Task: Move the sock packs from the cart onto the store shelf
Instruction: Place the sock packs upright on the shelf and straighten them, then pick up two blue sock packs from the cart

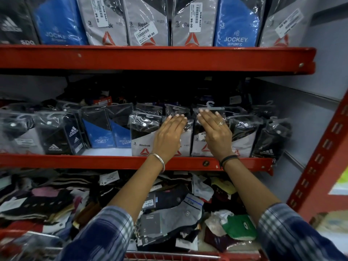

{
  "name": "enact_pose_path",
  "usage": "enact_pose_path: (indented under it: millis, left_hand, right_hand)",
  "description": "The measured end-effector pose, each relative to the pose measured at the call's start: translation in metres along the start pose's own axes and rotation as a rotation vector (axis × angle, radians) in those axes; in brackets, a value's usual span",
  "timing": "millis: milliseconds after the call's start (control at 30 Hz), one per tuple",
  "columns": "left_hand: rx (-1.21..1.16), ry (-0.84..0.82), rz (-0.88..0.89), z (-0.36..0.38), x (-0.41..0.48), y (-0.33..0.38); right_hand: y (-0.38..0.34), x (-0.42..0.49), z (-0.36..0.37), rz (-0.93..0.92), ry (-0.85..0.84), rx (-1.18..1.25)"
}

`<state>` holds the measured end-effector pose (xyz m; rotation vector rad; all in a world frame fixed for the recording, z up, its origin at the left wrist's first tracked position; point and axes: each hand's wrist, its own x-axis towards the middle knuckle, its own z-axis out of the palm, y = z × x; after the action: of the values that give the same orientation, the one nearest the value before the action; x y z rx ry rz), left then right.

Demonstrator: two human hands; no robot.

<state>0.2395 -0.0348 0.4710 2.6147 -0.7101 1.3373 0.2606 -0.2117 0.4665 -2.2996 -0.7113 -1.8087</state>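
Observation:
Both my hands rest flat against upright Reebok sock packs on the middle red shelf. My left hand lies with fingers together on a grey-and-black pack, right of another Reebok pack. My right hand presses on a neighbouring pack, fingertips at its clear hanger top. Neither hand grips anything. The cart's red wire rim runs along the bottom edge.
Jockey packs and Adidas packs stand left on the same shelf, with a gap of bare shelf beside them. The upper shelf holds a full row. Loose socks lie piled below. A red upright stands right.

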Motion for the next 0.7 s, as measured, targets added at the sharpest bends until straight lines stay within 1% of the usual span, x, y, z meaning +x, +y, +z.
enact_pose_path:
  millis: [100,200,267,333,400,500,567,700]
  left_hand:
    - [0.032,-0.008,0.008,-0.002,-0.002,0.006]
    - [0.065,-0.015,0.001,-0.006,-0.006,0.012]
    - [0.069,-0.006,0.017,-0.009,-0.014,0.012]
    - [0.019,0.023,0.040,-0.013,-0.027,0.013]
    - [-0.049,0.045,0.047,-0.018,-0.048,0.014]
    - [-0.123,0.055,0.011,-0.026,-0.087,0.016]
    - [-0.166,0.054,-0.011,-0.031,-0.118,0.019]
    - [-0.229,-0.054,-0.083,-0.036,-0.190,0.018]
  right_hand:
    - [-0.005,-0.019,-0.003,0.044,-0.103,-0.006]
    - [-0.012,-0.016,-0.014,0.109,-0.205,-0.056]
    - [-0.024,-0.014,-0.025,0.136,-0.242,-0.053]
    - [-0.040,-0.019,-0.038,0.155,-0.250,-0.007]
    - [-0.062,-0.032,-0.051,0.181,-0.283,0.067]
    - [-0.096,-0.057,-0.066,0.215,-0.335,0.152]
    - [-0.120,-0.079,-0.073,0.247,-0.405,0.203]
    - [-0.174,-0.126,-0.082,0.320,-0.556,0.314]
